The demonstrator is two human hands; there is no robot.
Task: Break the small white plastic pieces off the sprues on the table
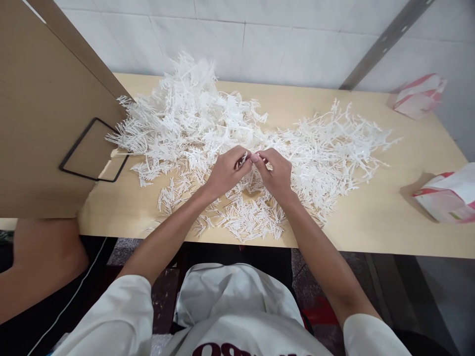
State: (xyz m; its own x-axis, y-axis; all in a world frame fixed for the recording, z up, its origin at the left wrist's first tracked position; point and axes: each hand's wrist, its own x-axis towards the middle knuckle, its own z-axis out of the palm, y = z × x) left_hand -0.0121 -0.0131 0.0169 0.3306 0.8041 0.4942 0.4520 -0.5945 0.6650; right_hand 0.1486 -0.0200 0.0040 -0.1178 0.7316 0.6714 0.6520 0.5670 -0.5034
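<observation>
The left hand (pixel 227 170) and the right hand (pixel 273 172) met at the middle of the view, fingertips pinched together on one small white plastic piece (pixel 248 159). Both hands were curled nearly closed around it, thumbs and forefingers pressed in from either side. The piece itself was mostly hidden by the fingers, so its shape could not be made out.

Beneath the hands, toward six o'clock, lay a scatter of short white sticks (pixel 249 217) near the front edge of the wooden table (pixel 389 227). From ten to twelve o'clock rose a big heap of white branched sprues (pixel 185 113), tangled so thickly that single parts blurred into one another. A flatter spread of the same sprues (pixel 341 143) ran out toward two o'clock.

At nine o'clock a tan board (pixel 40 123) stood upright at the table's left end, carrying a black rectangular frame (pixel 94 151); the board hid whatever lay behind it. Below it, at eight o'clock, part of another person's limb (pixel 40 262) showed, cut off by the picture's edge.

At three o'clock a red-and-white bag (pixel 447 198) lay on the table, partly out of view. A second red-and-white bag (pixel 419 95) sat at one o'clock against the tiled wall (pixel 297 34); the print on both was too small to read.
</observation>
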